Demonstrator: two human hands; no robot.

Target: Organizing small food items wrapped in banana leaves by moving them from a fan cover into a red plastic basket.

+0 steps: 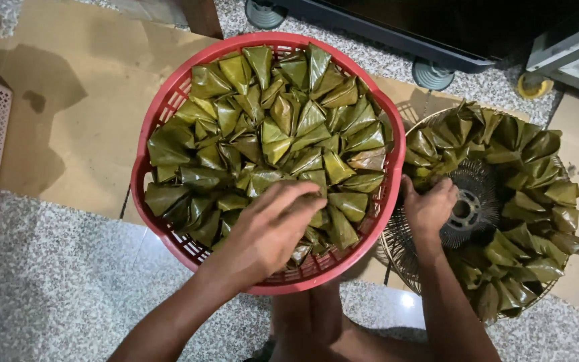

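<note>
The leaf-wrapped parcels [269, 134] fill a round red plastic basket [143, 194] that stands on the floor in front of the person, packed tight with their pointed tips up and their flat sides leaning on each other. More of the same green parcels [524, 161] lie in a ring on a round wire rack [391, 245] just beside the basket, to the right. Each parcel looks small and light, with a glossy leaf skin that I judge to be a little slippery and easy to tear or unfold at the seam, while the filling inside probably gives under pressure. So the good place to take one is at the wide lower body, with fingers on two opposite flat sides, not at the thin folded tip. The left hand [269, 224] is over the near part of the basket, palm down, with fingers [303, 198] curled loosely and touching the tops of the parcels there; it seems to close around one of them, but the back of the hand hides this, so I cannot tell if it really grips. The right hand [430, 204] rests at the inner edge of the rack, next to its dark round hub [467, 206], with fingers bent inward and near the closest parcels. Under everything there are flat brown cardboard sheets [75, 114] on a speckled stone floor [55, 281].
</note>
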